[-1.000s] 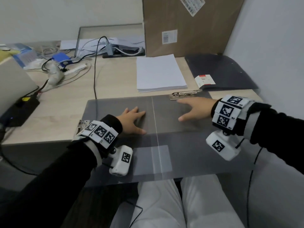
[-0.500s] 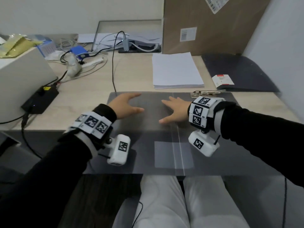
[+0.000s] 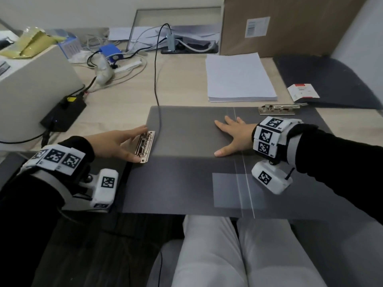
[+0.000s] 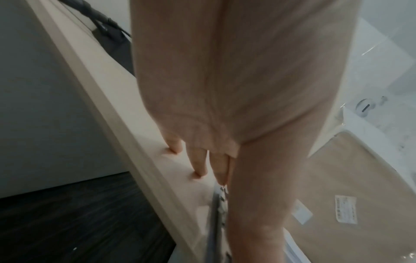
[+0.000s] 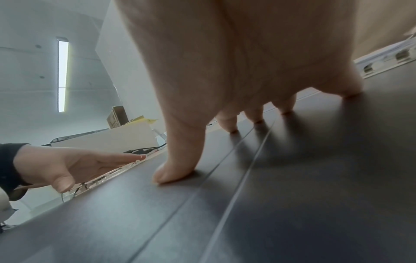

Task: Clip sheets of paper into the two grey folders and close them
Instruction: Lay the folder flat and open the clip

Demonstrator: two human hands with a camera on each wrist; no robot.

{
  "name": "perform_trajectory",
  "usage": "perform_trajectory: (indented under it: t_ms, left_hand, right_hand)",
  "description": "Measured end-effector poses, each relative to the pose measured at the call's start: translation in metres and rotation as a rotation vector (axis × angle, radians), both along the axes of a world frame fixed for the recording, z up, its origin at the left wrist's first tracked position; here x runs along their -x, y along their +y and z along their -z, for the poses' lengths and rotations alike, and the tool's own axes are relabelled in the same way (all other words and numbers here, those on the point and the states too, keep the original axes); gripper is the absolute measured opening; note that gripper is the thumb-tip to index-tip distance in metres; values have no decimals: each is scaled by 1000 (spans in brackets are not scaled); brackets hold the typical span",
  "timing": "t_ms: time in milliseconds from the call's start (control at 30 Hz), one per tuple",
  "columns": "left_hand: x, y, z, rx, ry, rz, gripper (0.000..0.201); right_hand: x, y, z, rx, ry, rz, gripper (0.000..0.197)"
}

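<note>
A grey folder (image 3: 186, 131) lies open on the desk in front of me, with a fold line right of its middle. One metal clip (image 3: 145, 147) sits on its left edge and another metal clip (image 3: 277, 109) on its far right edge. My left hand (image 3: 139, 143) rests against the left clip with straight fingers and the thumb alongside it. My right hand (image 3: 232, 137) presses flat on the folder with spread fingers; the right wrist view shows its thumb and fingertips (image 5: 171, 174) touching the sheet (image 5: 270, 195). A stack of white paper (image 3: 240, 77) lies behind the folder.
A darker folder (image 3: 342, 79) with a white and red label (image 3: 303, 92) lies at the back right. A cardboard box (image 3: 290, 23) stands behind the paper. A black cable (image 3: 155, 79) runs onto the folder. A black power box (image 3: 64, 112), a white case and loose cables crowd the left.
My left hand has moved left off the folder's surface to the clip at its left edge. My right hand has slid left across the fold line and stays flat.
</note>
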State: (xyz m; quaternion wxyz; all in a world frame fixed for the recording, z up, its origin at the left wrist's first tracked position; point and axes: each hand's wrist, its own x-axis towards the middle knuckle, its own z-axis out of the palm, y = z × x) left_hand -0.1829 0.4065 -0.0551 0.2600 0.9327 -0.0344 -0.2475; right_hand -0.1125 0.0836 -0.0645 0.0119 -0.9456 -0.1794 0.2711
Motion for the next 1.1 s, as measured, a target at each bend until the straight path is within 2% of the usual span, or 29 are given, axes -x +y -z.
perform_trajectory:
  t_ms: [100, 200, 233, 433, 600, 633, 733, 767, 867, 933, 1000, 1100]
  left_hand:
    - [0, 1, 4, 37, 10, 9, 134]
    - [0, -3, 10, 26, -23, -9, 102]
    - [-1, -3, 12, 21, -46, -11, 97]
    - [-3, 0, 20, 38, -181, -42, 85]
    - [0, 0, 15, 46, -159, -33, 80]
    - [1, 3, 14, 69, -146, -42, 70]
    - [1, 5, 7, 192, -195, -193, 19]
    - [-2, 5, 7, 205, -230, -245, 16]
    - [-16, -9, 3, 252, -335, -397, 30]
    - [-31, -20, -2, 168, -400, -455, 35]
    - [-47, -24, -7, 52, -374, -468, 35]
    - [-66, -25, -7, -25, -212, -476, 23]
  right_hand:
    - [-1, -1, 2, -5, -7, 2, 108]
    - [-1, -1, 2, -10, -9, 3, 108]
    - [-1, -2, 2, -12, -10, 4, 108]
    - [0, -1, 1, -22, -9, 8, 108]
    - [2, -1, -1, -32, -9, 17, 107]
    - [3, -1, -1, -36, -13, 19, 106]
    - [4, -2, -2, -46, -17, 19, 106]
    - [4, -2, -1, -49, -18, 19, 106]
    - [4, -2, -2, -65, -16, 20, 107]
    - [4, -3, -2, -77, -9, 26, 107]
    - [3, -3, -2, -89, -2, 31, 108]
    - [5, -4, -2, -101, 5, 37, 108]
